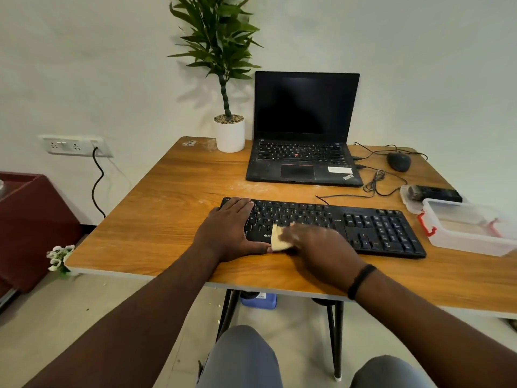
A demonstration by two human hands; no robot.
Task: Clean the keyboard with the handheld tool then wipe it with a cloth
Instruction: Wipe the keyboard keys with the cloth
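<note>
**Keyboard under both hands, cloth on the keys**

Keyboard [363, 228], black and full-sized, lies flat on the wooden table [167, 208] near its front edge, its long side running left to right and angled slightly away toward the right. Its cable leads off from the back edge toward the laptop [303, 130].

The left hand [230, 229] lies flat over the keyboard's left end, fingers straight and close together on the keys, thumb stretched along the front edge. The right hand [319, 245] presses a small pale yellow cloth [278, 239] onto the lower letter rows near the middle of the board; this hand is blurred, so I cannot tell whether the fingers lie flat on the cloth or curl around it. Part of the cloth sticks out to the left of the hand and touches the left thumb's tip. A dark band sits on the right wrist.

The handheld tool [432, 193], dark with a brush-like head, rests on a clear lid at the table's right edge, behind an open clear plastic box [470, 231] with red clasps, which stands just beside the keyboard's right end.

The laptop stands open with a dark screen behind the keyboard, a potted plant [228, 113] to its left and a black mouse [399, 161] to its right.
</note>
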